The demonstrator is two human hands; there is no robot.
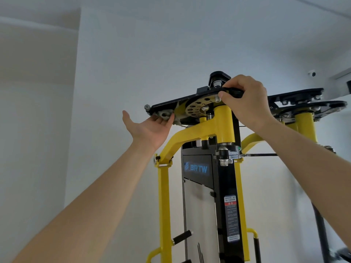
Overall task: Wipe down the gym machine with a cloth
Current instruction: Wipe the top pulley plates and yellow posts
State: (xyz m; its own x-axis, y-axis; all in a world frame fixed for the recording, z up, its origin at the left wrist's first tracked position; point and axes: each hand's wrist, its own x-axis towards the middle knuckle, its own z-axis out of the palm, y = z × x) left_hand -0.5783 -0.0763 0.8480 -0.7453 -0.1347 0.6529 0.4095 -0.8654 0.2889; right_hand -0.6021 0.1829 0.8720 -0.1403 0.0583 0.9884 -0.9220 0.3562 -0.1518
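Gym machine (pixel 190 133), a yellow frame with black plates and a black BRTW panel (pixel 197 168), stands against a white wall (pixel 117 73). A crumpled grey cloth (pixel 164 113) sits under the left end of the top plate (pixel 171 105). The left hand (pixel 150 129) presses it up with nearly straight fingers (pixel 169 119), thumb spread wide. The right hand (pixel 245 103) curls round a black handle (pixel 234 92) at the plate's edge.

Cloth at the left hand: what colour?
Pale grey, almost white; the cloth shows best in the head view.

Two hands (pixel 150 130) (pixel 247 103), one cloth (pixel 164 114), one gym machine (pixel 225 126), one holed yellow disc (pixel 197 108), one wall camera (pixel 311 74).
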